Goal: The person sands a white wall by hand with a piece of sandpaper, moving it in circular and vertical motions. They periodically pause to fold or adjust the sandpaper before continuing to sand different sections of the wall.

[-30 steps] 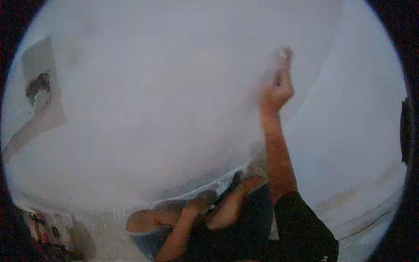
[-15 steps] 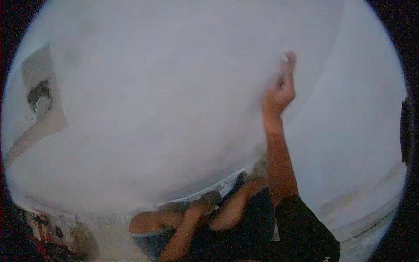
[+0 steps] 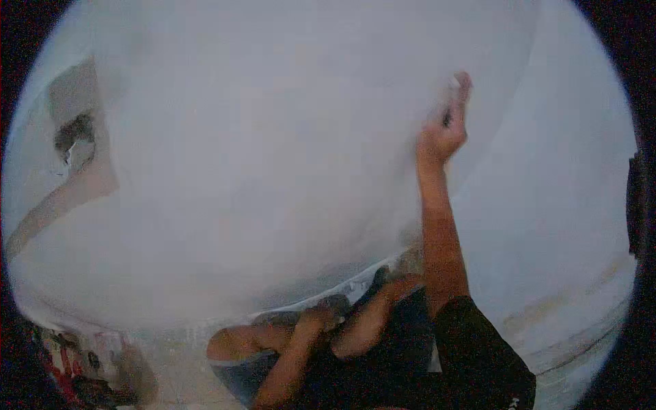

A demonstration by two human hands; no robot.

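Observation:
My right hand (image 3: 445, 130) is raised against a broad white wall (image 3: 273, 137), its fingers pointing up and held close together. Something small and pale shows at the fingertips, too blurred to name, and a dark gap lies beside the thumb. Low in the view, my left hand (image 3: 318, 318) rests near my bent knees, closed around a dark grey, rounded thing (image 3: 333, 304) that I cannot make out. Its fingers are partly hidden.
A second white wall surface (image 3: 560, 171) meets the first at the right. At the left is a grey-beige patch (image 3: 75, 96) with a dark, broken hole (image 3: 75, 133). Red and dark items (image 3: 75, 372) lie on the floor at lower left.
My right hand has shifted slightly up and right along the wall. My left hand stays near my knees with the grey thing; the view has moved a little.

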